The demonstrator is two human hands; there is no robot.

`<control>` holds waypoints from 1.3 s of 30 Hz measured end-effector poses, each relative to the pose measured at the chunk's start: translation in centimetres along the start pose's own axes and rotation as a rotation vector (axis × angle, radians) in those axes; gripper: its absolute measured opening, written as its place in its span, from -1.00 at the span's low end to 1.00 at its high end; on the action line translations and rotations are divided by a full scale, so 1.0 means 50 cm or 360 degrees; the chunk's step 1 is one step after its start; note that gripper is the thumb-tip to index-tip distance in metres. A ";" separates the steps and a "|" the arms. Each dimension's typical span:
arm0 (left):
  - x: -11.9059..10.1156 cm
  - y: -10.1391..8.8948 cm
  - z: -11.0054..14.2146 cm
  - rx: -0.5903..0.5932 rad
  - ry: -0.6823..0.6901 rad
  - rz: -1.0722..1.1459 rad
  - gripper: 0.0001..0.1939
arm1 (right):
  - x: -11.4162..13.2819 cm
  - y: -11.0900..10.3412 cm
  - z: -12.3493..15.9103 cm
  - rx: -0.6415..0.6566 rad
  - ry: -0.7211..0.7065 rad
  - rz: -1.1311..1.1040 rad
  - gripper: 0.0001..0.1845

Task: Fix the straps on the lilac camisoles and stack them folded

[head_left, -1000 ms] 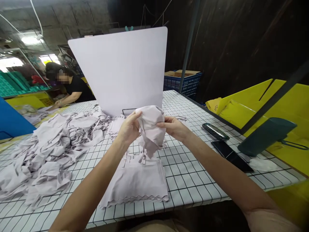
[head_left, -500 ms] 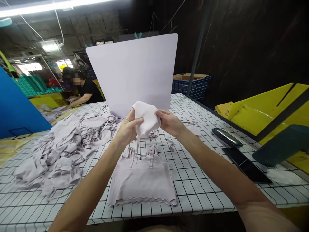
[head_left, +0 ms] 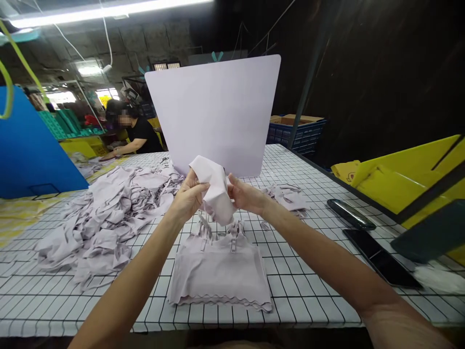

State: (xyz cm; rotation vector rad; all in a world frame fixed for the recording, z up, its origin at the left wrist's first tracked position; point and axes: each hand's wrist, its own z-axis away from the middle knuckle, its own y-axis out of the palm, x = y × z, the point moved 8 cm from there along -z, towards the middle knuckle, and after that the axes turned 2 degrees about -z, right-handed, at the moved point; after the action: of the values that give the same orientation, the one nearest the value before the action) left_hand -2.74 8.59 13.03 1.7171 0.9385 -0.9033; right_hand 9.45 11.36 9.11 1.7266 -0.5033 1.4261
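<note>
Raised above the table, a pale lilac camisole [head_left: 212, 179] is bunched and folded over between my hands. My left hand [head_left: 188, 198] pinches its left side, thumb lying on the front of the cloth. At the right edge, my right hand [head_left: 246, 195] grips the fabric, with some fingers hidden behind it. Just below lies a flat stack of matching camisoles [head_left: 221, 271], straps with adjusters at the far end and wavy hems toward me. A large loose heap of the same lilac garments [head_left: 109, 208] spreads to the left.
An upright white board [head_left: 216, 116] stands behind my hands. More lilac pieces [head_left: 288, 196] lie right of it. A dark glasses case [head_left: 350, 214], a black phone [head_left: 381, 257] and a dark bottle [head_left: 428, 232] sit at the right. Another person [head_left: 136, 131] works at the far left.
The camisole has turned and hangs lower on its right side. My right hand has shifted slightly left and down along its edge. The whole view has swung a little left.
</note>
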 end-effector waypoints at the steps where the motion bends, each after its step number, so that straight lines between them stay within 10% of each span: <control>1: -0.001 0.002 0.001 0.0023 -0.0007 -0.0009 -0.22 | -0.006 0.008 -0.003 0.0043 -0.0031 -0.0055 -0.42; 8: -0.001 -0.067 0.026 0.0093 -0.0097 -0.0253 -0.44 | 0.075 -0.009 -0.013 -0.0166 -0.0227 0.0085 -0.56; 12: -0.005 -0.108 0.009 -0.0017 -0.0106 -0.0670 -0.74 | 0.109 0.053 -0.021 0.0127 -0.0212 0.0757 -0.63; 17: -0.001 -0.024 -0.027 0.0374 -0.0156 -0.0562 -0.58 | 0.154 0.108 -0.023 0.0254 -0.0406 0.1259 -0.72; 22: -0.054 -0.036 -0.015 0.0348 -0.0200 -0.0744 -0.73 | 0.166 0.014 0.022 0.0358 0.0113 0.1540 -0.65; 39: -0.008 0.089 -0.014 0.0863 -0.0356 -0.0229 -0.46 | 0.232 0.076 0.059 0.0418 -0.0144 0.0963 -0.67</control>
State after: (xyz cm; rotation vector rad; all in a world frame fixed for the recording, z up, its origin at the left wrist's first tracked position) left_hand 1.14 8.05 15.25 1.9530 0.7108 -1.5162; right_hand 11.67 9.01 21.24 1.9463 -0.9859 1.9043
